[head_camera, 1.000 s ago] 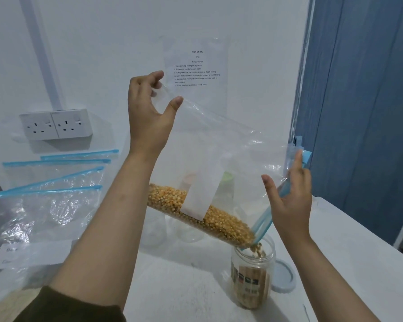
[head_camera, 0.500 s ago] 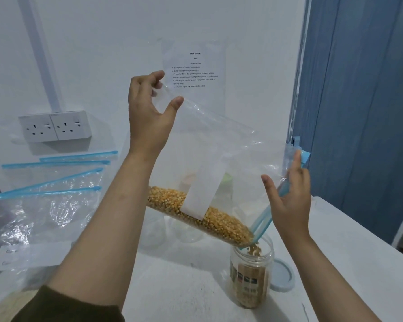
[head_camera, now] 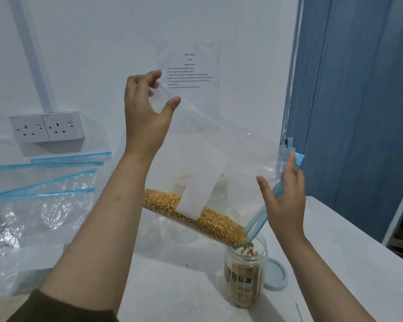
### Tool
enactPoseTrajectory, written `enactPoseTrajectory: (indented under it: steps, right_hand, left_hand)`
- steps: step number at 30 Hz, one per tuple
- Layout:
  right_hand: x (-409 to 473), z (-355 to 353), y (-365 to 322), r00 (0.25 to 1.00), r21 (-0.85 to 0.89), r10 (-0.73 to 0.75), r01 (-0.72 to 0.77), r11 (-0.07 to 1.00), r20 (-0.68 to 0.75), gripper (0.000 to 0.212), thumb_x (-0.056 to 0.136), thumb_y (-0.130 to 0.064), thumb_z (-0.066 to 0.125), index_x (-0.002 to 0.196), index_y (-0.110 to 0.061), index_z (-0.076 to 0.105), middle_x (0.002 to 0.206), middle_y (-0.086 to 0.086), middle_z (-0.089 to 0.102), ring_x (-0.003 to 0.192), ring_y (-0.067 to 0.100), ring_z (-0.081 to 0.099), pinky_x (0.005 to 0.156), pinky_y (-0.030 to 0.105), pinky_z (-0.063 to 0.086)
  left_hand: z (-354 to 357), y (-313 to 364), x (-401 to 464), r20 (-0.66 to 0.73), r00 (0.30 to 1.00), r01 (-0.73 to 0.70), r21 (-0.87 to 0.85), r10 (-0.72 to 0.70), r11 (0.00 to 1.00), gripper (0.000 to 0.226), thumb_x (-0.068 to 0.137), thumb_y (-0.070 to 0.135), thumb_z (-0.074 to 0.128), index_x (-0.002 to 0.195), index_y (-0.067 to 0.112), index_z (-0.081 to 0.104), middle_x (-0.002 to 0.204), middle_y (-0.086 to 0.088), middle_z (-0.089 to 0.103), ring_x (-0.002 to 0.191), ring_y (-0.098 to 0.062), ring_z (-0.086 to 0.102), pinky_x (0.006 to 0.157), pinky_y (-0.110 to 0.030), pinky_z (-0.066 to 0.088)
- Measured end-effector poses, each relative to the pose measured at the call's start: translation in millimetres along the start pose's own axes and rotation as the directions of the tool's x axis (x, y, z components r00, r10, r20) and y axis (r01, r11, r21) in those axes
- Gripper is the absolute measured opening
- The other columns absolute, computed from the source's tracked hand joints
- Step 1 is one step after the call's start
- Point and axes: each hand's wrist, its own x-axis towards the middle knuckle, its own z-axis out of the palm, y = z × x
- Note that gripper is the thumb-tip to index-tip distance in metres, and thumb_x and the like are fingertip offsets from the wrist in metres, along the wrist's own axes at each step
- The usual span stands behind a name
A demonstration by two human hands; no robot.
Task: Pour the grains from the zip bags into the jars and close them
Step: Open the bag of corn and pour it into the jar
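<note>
A clear zip bag [head_camera: 233, 159] with a blue zip strip hangs tilted over the table. Yellow corn kernels [head_camera: 205, 219] lie along its lower edge and spill from the open corner into a clear jar [head_camera: 244, 275]. The jar stands upright and open, partly filled, with a label on its side. My left hand [head_camera: 144, 117] pinches the bag's raised bottom corner high up. My right hand [head_camera: 284, 198] holds the blue zip edge beside the jar's mouth. The jar's pale blue lid [head_camera: 276, 275] lies flat just right of the jar.
Several flat zip bags [head_camera: 40, 198] with blue strips lie on the left of the white table [head_camera: 349, 252]. More clear jars [head_camera: 182, 233] stand behind the held bag. A double wall socket [head_camera: 47, 126] and an instruction sheet [head_camera: 189, 70] are on the wall; a blue curtain [head_camera: 358, 101] hangs right.
Both hands keep the bag tilted in nearly the same place. Kernels keep running into the jar and the heap in the bag has slid slightly toward the open corner.
</note>
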Motion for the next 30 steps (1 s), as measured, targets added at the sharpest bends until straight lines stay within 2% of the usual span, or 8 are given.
enactPoseTrajectory:
  steps: [4,8,12,15,20,24,27,30]
  right_hand:
    - [-0.2,-1.3,-0.3,1.0,-0.001,-0.018,0.018,1.0,-0.006,0.08,0.094,-0.04,0.06,0.158,-0.024,0.015,0.132,-0.004,0.04,0.106,-0.013,0.035,0.082,-0.005,0.031]
    - [-0.6,-1.9,0.9,1.0,0.012,-0.021,0.021,1.0,-0.003,0.081,0.094,-0.038,0.062,0.159,-0.023,0.016,0.135,0.005,0.044,0.107,-0.006,0.038,0.085,-0.003,0.032]
    - [-1.5,-1.6,-2.1,1.0,0.012,-0.02,0.02,1.0,-0.006,0.081,0.093,-0.042,0.06,0.159,-0.024,0.015,0.139,0.007,0.043,0.109,-0.005,0.039,0.091,0.02,0.04]
    - [-2.0,-2.0,-3.9,1.0,0.014,-0.014,0.014,1.0,-0.009,0.081,0.094,-0.042,0.06,0.159,-0.025,0.015,0.143,0.008,0.041,0.111,-0.008,0.037,0.093,0.025,0.04]
    - [-2.1,-3.0,-4.2,1.0,0.018,-0.002,0.002,1.0,-0.014,0.082,0.093,-0.043,0.06,0.159,-0.025,0.015,0.15,0.007,0.038,0.118,-0.007,0.034,0.096,0.015,0.035]
    - [-1.9,-4.1,-2.7,1.0,0.015,0.007,-0.007,1.0,-0.018,0.082,0.093,-0.041,0.061,0.159,-0.025,0.015,0.145,0.008,0.041,0.117,-0.005,0.037,0.093,0.007,0.032]
    - [-1.6,-3.8,-2.1,1.0,0.007,-0.004,0.004,1.0,-0.02,0.081,0.093,-0.038,0.062,0.159,-0.021,0.017,0.139,0.01,0.043,0.111,-0.005,0.037,0.089,-0.005,0.028]
    - [-1.7,-4.1,-0.5,1.0,0.008,-0.003,0.004,1.0,-0.022,0.081,0.093,-0.038,0.062,0.158,-0.019,0.017,0.136,0.01,0.044,0.109,-0.003,0.038,0.087,-0.007,0.028]
  left_hand:
    - [0.2,0.5,0.4,-0.003,1.0,-0.005,-0.002,0.005,1.0,0.051,0.085,0.024,0.074,0.13,0.008,0.055,0.114,0.001,0.045,0.099,-0.01,0.047,0.09,-0.005,0.034]
    - [0.1,0.7,-0.5,-0.003,1.0,0.003,-0.01,-0.003,1.0,0.051,0.084,0.024,0.074,0.13,0.009,0.055,0.114,0.001,0.045,0.098,-0.009,0.047,0.09,-0.006,0.035]
    - [0.0,0.5,-0.4,-0.008,1.0,0.012,-0.018,-0.012,1.0,0.052,0.083,0.024,0.075,0.129,0.009,0.056,0.114,0.001,0.045,0.097,-0.007,0.047,0.09,-0.007,0.036]
    - [0.7,1.6,-0.4,-0.006,1.0,0.015,-0.018,-0.015,1.0,0.052,0.083,0.023,0.075,0.129,0.009,0.055,0.115,0.001,0.045,0.097,-0.006,0.047,0.09,-0.006,0.036]
    - [1.0,2.2,0.6,-0.004,1.0,0.008,-0.024,-0.008,1.0,0.052,0.083,0.025,0.075,0.129,0.008,0.056,0.115,0.001,0.045,0.098,-0.005,0.047,0.091,-0.007,0.037]
    - [1.0,2.8,0.9,-0.004,1.0,0.004,-0.03,-0.004,1.0,0.052,0.083,0.025,0.074,0.129,0.008,0.056,0.115,0.001,0.045,0.097,-0.002,0.046,0.091,-0.007,0.036]
    - [1.6,3.7,1.0,-0.006,1.0,0.001,-0.033,-0.001,0.999,0.051,0.084,0.025,0.074,0.129,0.009,0.055,0.114,0.001,0.045,0.097,0.0,0.046,0.091,-0.008,0.036]
    - [2.4,5.5,1.5,-0.005,1.0,-0.006,-0.038,0.006,0.999,0.051,0.084,0.025,0.074,0.128,0.01,0.056,0.114,0.001,0.045,0.097,-0.001,0.046,0.092,-0.008,0.036]
